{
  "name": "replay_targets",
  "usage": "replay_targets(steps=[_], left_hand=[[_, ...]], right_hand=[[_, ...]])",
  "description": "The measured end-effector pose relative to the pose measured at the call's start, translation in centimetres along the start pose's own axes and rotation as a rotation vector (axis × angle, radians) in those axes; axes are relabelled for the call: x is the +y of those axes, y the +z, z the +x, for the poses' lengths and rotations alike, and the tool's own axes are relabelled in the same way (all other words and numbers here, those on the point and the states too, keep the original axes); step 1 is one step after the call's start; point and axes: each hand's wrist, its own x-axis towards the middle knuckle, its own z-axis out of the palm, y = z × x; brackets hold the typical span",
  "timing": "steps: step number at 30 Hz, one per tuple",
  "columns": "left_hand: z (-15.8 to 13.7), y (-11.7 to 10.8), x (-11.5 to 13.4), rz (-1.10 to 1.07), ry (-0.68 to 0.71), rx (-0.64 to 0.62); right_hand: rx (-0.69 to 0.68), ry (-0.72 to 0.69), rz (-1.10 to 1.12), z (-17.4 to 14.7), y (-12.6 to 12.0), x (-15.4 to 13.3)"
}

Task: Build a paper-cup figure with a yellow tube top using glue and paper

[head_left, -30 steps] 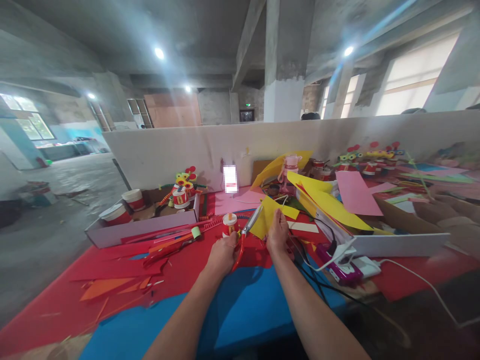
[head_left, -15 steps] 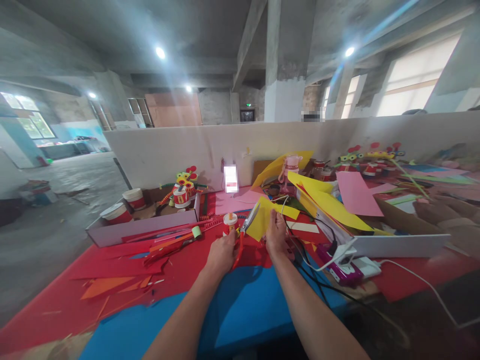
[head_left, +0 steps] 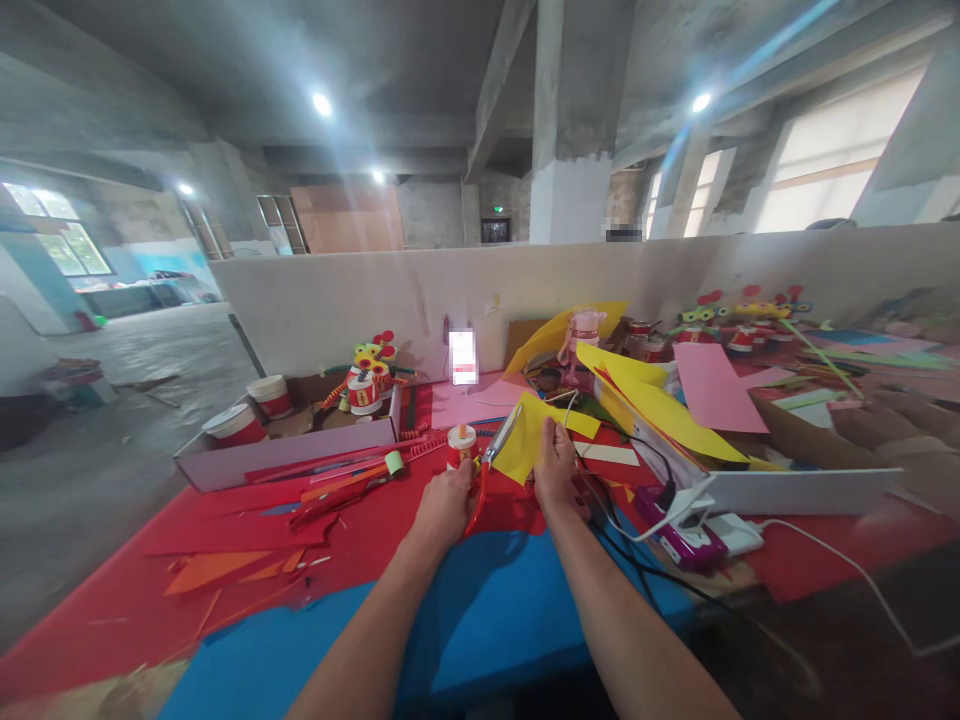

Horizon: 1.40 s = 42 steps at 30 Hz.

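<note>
My left hand (head_left: 444, 503) is closed around the red-handled scissors (head_left: 487, 468), whose silver blades slant up to the right. The blades lie at the left edge of a piece of yellow paper (head_left: 523, 450). That paper is pinched at its right side by my right hand (head_left: 555, 472), thumb on top. Just beyond my left hand stands a red and white paper cup (head_left: 463, 443) with an orange piece on its top. My left hand partly hides the cup.
At the left, an open box (head_left: 289, 452) holds paper cups and a finished cup figure (head_left: 367, 380). Paper strips (head_left: 337, 497) lie before it. A box with yellow sheets (head_left: 660, 410), a purple power strip (head_left: 686, 535) and cables are on the right. A co-worker's arm (head_left: 907, 440) shows at far right.
The scissor blades look closer together at the yellow paper than before. Both hands have stayed almost in place, and the paper has shifted only slightly.
</note>
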Motion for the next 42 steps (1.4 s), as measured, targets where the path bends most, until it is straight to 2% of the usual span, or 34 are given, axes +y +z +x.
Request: replay_targets(steps=[11, 15, 27, 32, 36, 42], left_hand=[[0.3, 0.3, -0.1, -0.005, -0.023, 0.028], [0.3, 0.3, -0.2, -0.018, -0.01, 0.034], [0.4, 0.6, -0.4, -0.043, -0.006, 0.043], [0.4, 0.6, -0.4, -0.04, -0.012, 0.039], [0.3, 0.5, -0.2, -0.041, -0.02, 0.053], [0.4, 0.4, -0.3, -0.039, -0.015, 0.076]], right_hand=[[-0.098, 0.016, -0.051, -1.0, 0.0, -1.3], [-0.091, -0.008, -0.068, -1.1, 0.1, -1.4], [-0.101, 0.036, 0.002, -1.0, 0.3, -1.0], [-0.076, 0.017, -0.042, -0.9, 0.3, -1.1], [-0.121, 0.043, -0.05, -0.9, 0.2, -1.4], [-0.152, -0.033, -0.115, -1.4, 0.1, -2.2]])
